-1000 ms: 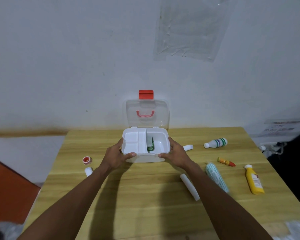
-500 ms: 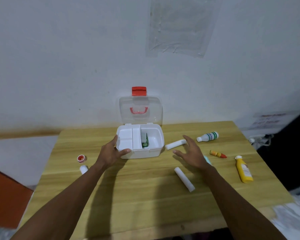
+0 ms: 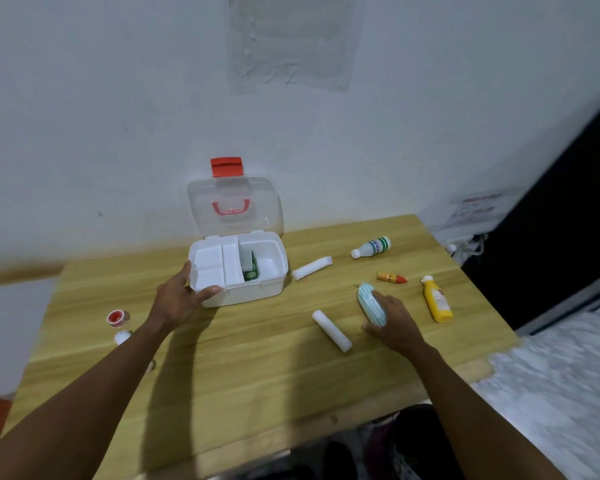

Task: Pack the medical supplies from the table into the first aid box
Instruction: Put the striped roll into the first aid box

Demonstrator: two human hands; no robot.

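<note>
while the first aid box (image 3: pixel 238 268) sits open at the back middle of the desk (image 3: pixel 257 368), most supplies are not yet packed.
step: picking up the striped teal roll (image 3: pixel 370 304), right of the box, well apart from it.
right hand (image 3: pixel 394 323): grip closing around the roll's near end, thumb on the near side, fingers over the far side; roll looks to be still on the desk, lift not started.
left hand (image 3: pixel 177 299): grip wide, thumb on the box's front wall, fingers on its left side, bracing it; holding nothing else.
box contents: one green packet (image 3: pixel 251 271) upright in the middle slot; left tray and right compartment look bare.
still out: two white rolls (image 3: pixel 331 330) (image 3: pixel 311 268), white bottle (image 3: pixel 371 247), small orange tube (image 3: pixel 391 277), yellow bottle (image 3: pixel 437 300), red tape (image 3: pixel 117 317), small white item (image 3: pixel 122 337).
next move: firm the grip, lift, carry left over the rim, probably lay it lengthwise in the right compartment.
progress: early.
</note>
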